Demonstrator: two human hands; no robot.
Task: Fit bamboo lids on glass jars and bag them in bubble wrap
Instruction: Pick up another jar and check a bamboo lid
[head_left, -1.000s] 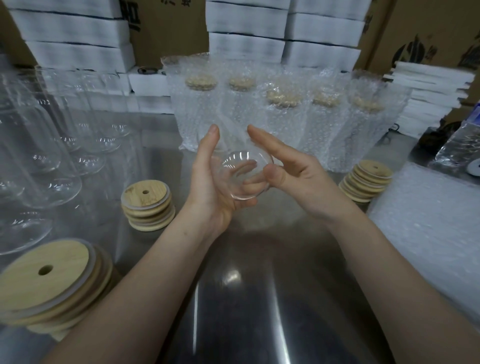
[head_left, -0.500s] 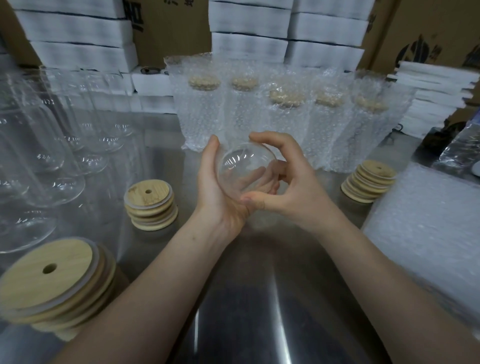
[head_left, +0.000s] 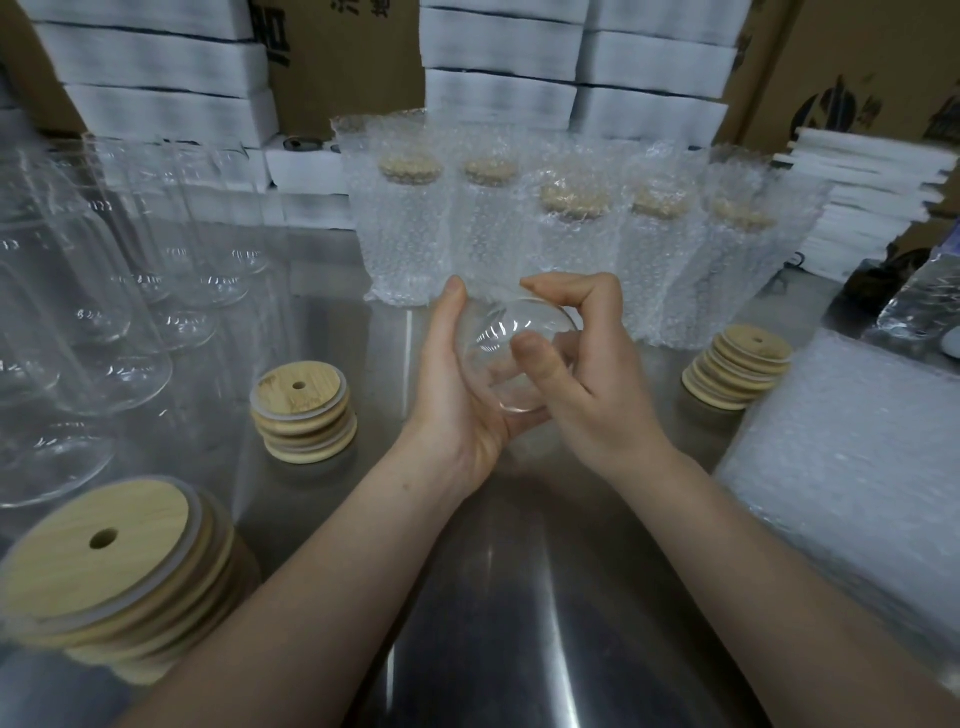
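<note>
Though the cardboard boxes (head_left: 343, 52) at back carry dark print, none of it reads. Steel table (head_left: 519, 597). Five lidded jars (head_left: 405, 223) in bubble-wrap bags, one row. Three stacks of bamboo lids (head_left: 301, 410): two left, one right. One bare glass jar (head_left: 514, 353) held over table centre, before the row; left hand (head_left: 457, 405) cups it, right hand (head_left: 597, 395) curls thumb and forefinger round its base.

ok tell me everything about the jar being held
The glass jar is clear, with glints. It is held above the steel table, tipped so one round end faces the camera; base or mouth, I cannot tell. The left hand cradles it from the left and below; the right hand pinches it, forefinger over the top, thumb on the near end.
</note>
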